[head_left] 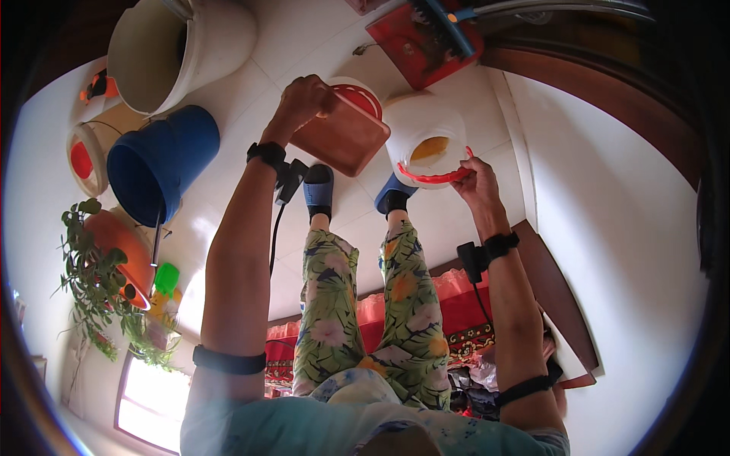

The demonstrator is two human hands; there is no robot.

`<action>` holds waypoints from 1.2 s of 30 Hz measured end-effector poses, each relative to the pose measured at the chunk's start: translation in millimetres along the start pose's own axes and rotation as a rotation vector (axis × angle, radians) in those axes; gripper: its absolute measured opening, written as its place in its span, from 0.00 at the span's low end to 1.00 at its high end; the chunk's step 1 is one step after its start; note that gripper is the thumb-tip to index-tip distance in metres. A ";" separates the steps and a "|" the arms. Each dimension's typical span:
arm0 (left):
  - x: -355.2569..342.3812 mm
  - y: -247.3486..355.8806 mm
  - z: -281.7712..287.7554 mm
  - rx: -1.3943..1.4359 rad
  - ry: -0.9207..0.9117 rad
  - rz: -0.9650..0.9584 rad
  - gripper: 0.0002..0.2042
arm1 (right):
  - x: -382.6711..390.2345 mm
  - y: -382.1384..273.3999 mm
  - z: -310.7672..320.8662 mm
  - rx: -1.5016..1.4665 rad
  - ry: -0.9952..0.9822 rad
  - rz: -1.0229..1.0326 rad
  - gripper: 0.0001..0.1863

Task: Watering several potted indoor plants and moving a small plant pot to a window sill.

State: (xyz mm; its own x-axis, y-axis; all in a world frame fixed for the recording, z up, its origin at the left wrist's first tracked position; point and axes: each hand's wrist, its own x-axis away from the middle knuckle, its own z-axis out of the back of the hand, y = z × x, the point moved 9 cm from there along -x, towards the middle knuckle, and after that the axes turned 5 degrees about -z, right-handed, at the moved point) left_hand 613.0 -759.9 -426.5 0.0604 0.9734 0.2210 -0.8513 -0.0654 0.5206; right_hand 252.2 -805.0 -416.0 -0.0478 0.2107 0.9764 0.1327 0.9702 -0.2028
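My left hand (304,106) grips the edge of a brown rectangular plastic tray (338,144), held tilted above the floor. Behind the tray a round white item with red (357,99) shows in part. My right hand (473,180) has its fingers closed on the red handle (437,178) of a translucent white plastic bucket (411,121), with something yellow (430,149) in its middle. Below them are my feet in blue slippers (318,190). Black devices are strapped to both my wrists.
Left stand a large white tub (220,45), a blue bucket (190,144), an orange basin (129,251) and a leafy plant (80,251). At top lie a red dustpan (403,57) and a blue-headed tool (449,26). A white wall (585,190) runs along the right.
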 end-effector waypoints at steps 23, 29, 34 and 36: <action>65.1 -7.7 58.4 0.283 0.597 0.611 0.16 | 54.3 -20.4 2.2 1.543 0.537 0.528 0.15; 184.1 17.0 31.7 0.276 0.521 0.709 0.15 | 63.7 0.7 -6.6 1.302 0.384 0.328 0.14; 335.9 42.7 -54.5 0.345 0.092 0.791 0.07 | 81.0 22.8 -27.1 1.229 0.210 0.279 0.16; 398.6 58.0 -76.6 0.559 0.024 1.059 0.09 | 88.7 24.4 -41.8 1.285 0.198 0.267 0.15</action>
State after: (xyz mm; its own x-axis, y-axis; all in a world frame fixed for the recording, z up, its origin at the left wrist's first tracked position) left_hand 547.8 -358.9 -371.4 -0.5482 0.3820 0.7440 -0.1277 -0.9174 0.3770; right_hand 292.5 -767.7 -331.3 -0.0077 0.4967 0.8679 -0.9145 0.3476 -0.2070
